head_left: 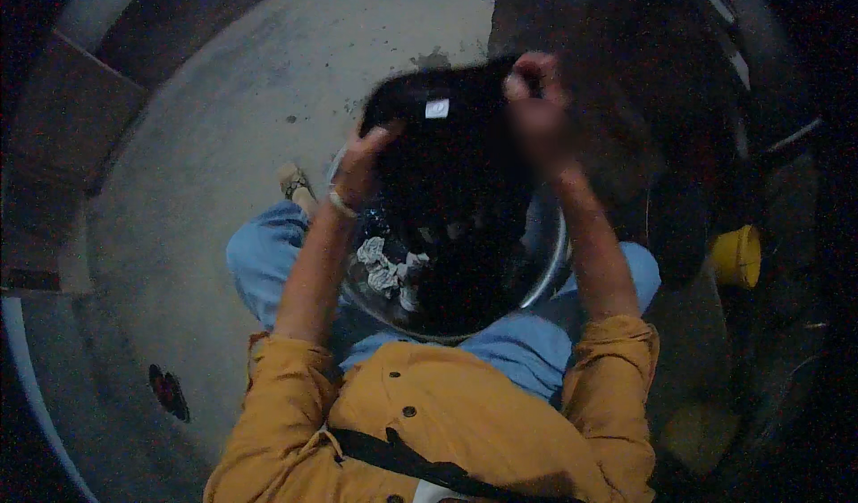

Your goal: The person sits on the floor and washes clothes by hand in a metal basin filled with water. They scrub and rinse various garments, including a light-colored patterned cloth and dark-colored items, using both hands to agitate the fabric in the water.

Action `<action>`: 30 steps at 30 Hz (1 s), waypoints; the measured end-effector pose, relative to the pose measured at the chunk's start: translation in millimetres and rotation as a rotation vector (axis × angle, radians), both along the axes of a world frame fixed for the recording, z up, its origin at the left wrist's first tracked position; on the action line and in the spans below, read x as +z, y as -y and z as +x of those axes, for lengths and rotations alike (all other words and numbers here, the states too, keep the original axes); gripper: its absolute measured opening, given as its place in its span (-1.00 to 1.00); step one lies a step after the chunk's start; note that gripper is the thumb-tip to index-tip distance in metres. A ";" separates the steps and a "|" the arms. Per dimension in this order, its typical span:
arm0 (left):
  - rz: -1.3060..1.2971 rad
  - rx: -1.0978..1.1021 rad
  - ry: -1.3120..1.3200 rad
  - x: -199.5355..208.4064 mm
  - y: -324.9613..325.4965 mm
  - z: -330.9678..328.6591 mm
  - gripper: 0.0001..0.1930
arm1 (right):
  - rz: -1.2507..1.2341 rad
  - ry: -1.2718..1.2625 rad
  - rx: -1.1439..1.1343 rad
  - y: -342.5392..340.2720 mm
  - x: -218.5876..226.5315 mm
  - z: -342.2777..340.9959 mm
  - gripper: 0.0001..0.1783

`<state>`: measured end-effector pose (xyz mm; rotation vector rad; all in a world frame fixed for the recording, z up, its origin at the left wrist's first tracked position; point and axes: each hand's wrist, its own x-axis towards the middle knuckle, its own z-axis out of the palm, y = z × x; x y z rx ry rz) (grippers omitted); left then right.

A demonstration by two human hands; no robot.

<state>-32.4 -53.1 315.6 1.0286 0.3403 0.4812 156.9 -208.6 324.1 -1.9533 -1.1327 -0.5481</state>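
Observation:
A black garment [447,163] with a small white label near its upper edge is stretched between my two hands and hangs down into a round metal basin [559,244]. My left hand [362,163] grips its left edge, a light band around the wrist. At the upper right corner, my right hand [541,105] is closed on the cloth and blurred. Inside the basin, left of the garment, lies a crumpled white cloth with dark markings [384,266]. The garment's lower part is too dark to make out.
The basin stands between my bent legs in blue trousers [268,253]. To the right is a yellow bucket [737,257]. A dark slipper [168,393] lies on the concrete floor [197,235] at the left. The right side is darker, with shapes hard to tell.

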 end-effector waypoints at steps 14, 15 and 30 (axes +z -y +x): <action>0.695 0.100 -1.052 -322.8 -9.4 42.8 -0.13 | -0.542 -0.619 0.068 -25.4 -305.4 73.0 -0.43; 0.727 0.027 -1.082 -326.1 -9.0 45.9 -0.20 | -0.579 -0.712 0.075 -35.4 -299.0 56.4 -0.41; -0.636 0.213 -0.261 -285.7 -14.9 77.9 -0.38 | -0.243 -0.962 0.306 -81.3 -246.2 2.1 -0.72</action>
